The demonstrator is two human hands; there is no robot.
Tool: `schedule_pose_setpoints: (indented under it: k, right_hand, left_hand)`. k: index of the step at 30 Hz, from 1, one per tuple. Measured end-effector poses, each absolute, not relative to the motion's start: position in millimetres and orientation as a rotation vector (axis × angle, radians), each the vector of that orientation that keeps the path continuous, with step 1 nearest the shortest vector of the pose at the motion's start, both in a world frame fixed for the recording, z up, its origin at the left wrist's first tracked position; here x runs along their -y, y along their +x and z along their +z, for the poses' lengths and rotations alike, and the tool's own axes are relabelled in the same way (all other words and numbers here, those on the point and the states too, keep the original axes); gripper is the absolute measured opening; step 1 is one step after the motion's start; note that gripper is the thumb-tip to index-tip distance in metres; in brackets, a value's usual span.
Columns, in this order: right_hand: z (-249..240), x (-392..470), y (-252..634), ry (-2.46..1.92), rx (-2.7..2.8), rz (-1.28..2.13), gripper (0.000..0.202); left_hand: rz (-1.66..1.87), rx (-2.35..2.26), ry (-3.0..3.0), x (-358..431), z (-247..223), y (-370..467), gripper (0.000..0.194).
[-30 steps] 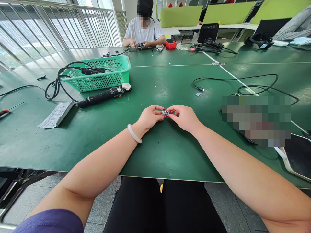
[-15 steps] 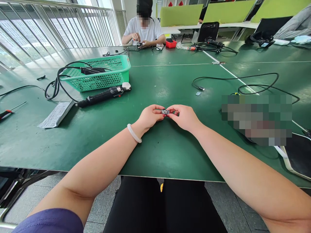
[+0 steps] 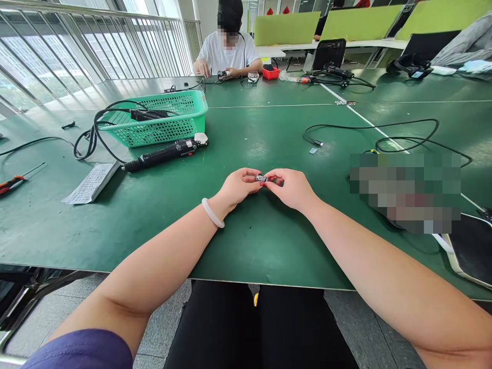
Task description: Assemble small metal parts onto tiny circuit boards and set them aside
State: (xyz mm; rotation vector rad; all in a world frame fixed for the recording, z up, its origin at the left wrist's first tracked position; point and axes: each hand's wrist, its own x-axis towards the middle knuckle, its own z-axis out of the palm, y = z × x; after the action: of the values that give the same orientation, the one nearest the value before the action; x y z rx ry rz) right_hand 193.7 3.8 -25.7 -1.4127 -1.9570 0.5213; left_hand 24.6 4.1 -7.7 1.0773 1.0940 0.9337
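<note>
Between my two hands is a small black-and-silver part; it resembles a tiny circuit board, but its exact kind is too small to make out. The fingertips of my left hand pinch its left end, with a white bangle on that wrist. On the other end, the thumb and fingers of my right hand close in a pinch. Both hands are just above or on the green table, and fingers cover part of the piece.
A green basket with cables stands at the left, a black electric screwdriver before it. Folded paper and a hand screwdriver lie further left. On the right are a black cable and a blurred object. Opposite sits a person.
The small part is tilted slightly differently between my fingers. My hands stay nearly in place. The person opposite has moved one hand down to the table; the view has shifted slightly.
</note>
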Motion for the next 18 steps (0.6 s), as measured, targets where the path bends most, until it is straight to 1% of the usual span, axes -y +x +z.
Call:
schedule_pose_setpoints:
  k: [4, 10, 15, 18]
  right_hand:
    - [-21.6, 2.4, 187.7, -1.421, 1.946, 0.443, 0.017]
    - [-20.1, 7.2, 177.4, -1.455, 1.934, 0.341, 0.014]
    - [-20.9, 8.9, 173.6, -1.478, 1.949, 0.254, 0.017]
    - [-20.6, 9.4, 173.0, -1.484, 1.970, 0.272, 0.015]
  left_hand:
    - [0.924, -1.106, 1.091, -2.0, -5.1, 25.5, 0.011]
    - [0.953, -1.032, 0.999, -1.3, -6.9, 26.8, 0.017]
    - [0.950, -1.020, 0.945, 1.3, -7.8, 30.0, 0.010]
    - [0.941, -1.037, 0.934, 0.4, -9.3, 29.4, 0.008]
